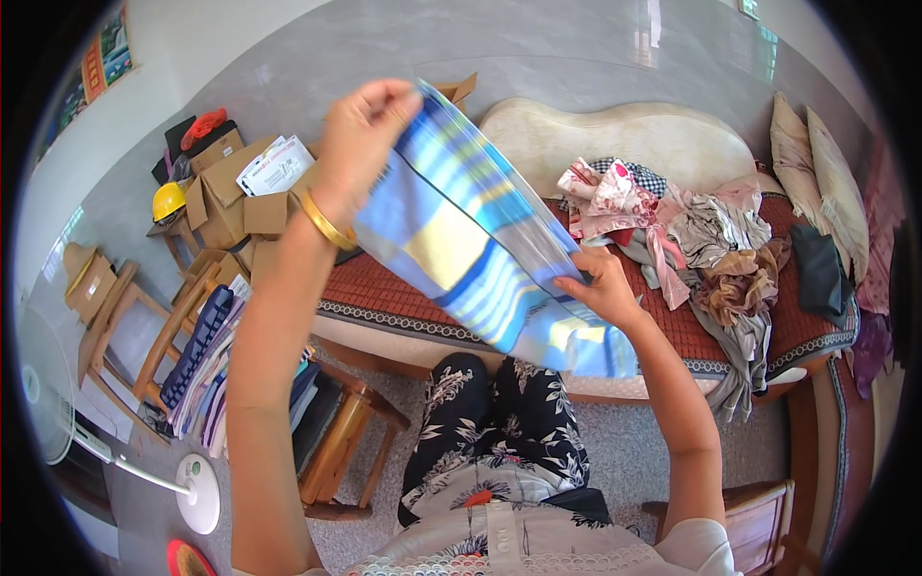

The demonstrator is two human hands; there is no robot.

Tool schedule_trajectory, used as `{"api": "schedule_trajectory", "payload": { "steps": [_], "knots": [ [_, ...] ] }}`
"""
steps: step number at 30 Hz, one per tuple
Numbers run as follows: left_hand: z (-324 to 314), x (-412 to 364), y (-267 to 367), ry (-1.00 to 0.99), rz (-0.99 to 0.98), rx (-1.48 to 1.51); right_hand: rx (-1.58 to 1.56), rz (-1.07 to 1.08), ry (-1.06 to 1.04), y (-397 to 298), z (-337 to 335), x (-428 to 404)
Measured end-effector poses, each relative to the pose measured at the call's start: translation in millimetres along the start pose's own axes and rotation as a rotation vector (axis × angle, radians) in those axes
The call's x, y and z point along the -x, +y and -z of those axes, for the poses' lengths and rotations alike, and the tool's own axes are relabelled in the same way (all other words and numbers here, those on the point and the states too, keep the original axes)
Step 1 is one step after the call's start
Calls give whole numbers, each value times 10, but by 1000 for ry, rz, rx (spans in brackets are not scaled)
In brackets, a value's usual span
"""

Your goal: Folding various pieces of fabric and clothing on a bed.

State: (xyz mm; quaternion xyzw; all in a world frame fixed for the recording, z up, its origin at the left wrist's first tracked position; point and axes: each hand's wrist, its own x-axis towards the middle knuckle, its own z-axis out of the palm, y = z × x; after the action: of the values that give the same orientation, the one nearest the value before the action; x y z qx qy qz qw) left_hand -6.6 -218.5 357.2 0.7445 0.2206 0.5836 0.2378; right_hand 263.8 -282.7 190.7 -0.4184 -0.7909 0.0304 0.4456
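A folded cloth in blue, yellow and grey checks and stripes (461,237) is stretched in the air between my hands, above the front edge of the sofa. My left hand (367,133), with a gold bangle at the wrist, pinches its upper corner. Lower and to the right, my right hand (601,284) grips the same long edge between thumb and fingers, and the cloth's lower end hangs beneath it. A loose pile of clothes, among them a pink-and-white printed garment (609,198) and a brown ruffled one (742,284), lies on the sofa beyond my right hand.
The sofa has a red quilted cover (403,295) and pale cushions (799,155) at its right end. Cardboard boxes (220,194) are stacked at the left, near a yellow helmet (169,201). Folded clothes (209,367) lie on a wooden chair (346,439), beside a white fan (194,493).
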Motion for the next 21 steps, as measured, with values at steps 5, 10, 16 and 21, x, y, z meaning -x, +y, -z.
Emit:
{"api": "schedule_trajectory", "payload": {
  "steps": [5,10,16,21],
  "knots": [
    [303,-476,194,43,-60,-81,-155,-103,-39,147,-104,375],
    [402,-688,401,-8,-110,-84,-118,-96,-110,137,-280,620],
    [621,-800,591,66,-183,-166,75,-81,-44,347,-290,872],
    [1128,-1048,465,75,-149,-185,-1,-224,-38,468,-199,1026]
  ]
}}
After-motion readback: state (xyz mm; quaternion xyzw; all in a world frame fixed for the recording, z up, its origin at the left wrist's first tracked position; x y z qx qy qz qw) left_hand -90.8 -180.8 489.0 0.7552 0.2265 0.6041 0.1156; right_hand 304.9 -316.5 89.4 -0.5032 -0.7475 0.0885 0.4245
